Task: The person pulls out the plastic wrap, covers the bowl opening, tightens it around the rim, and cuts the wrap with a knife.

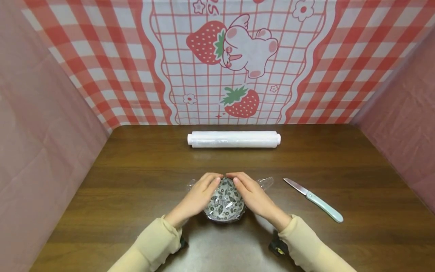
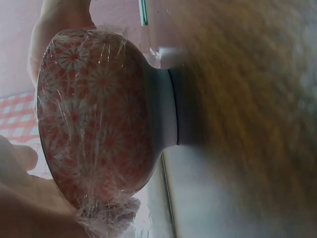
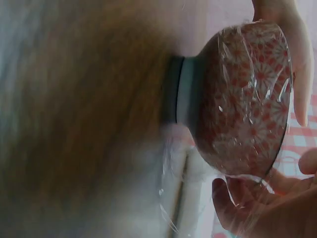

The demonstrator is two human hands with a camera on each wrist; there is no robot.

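A footed bowl [image 1: 225, 202] with a dark leaf print inside stands upright on the table under clear plastic wrap [image 1: 266, 183]. Its red, flower-patterned outside [image 2: 99, 114] shows in the left wrist view, with wrinkled film clinging to it. My left hand [image 1: 199, 194] lies along the bowl's left rim, fingers extended toward the far side. On the right rim rests my right hand [image 1: 253, 194], and its fingertips almost meet the left ones. In the right wrist view, its fingers [image 3: 225, 206] touch the film beside the bowl wall. Loose film sticks out on both sides.
A roll of plastic wrap [image 1: 234, 139] lies crosswise near the table's back edge. To the right of the bowl is a knife [image 1: 321, 204] with a pale green handle, its blade out toward the back left. A checked strawberry cloth [image 1: 238, 75] hangs behind the wooden table [image 1: 136, 181].
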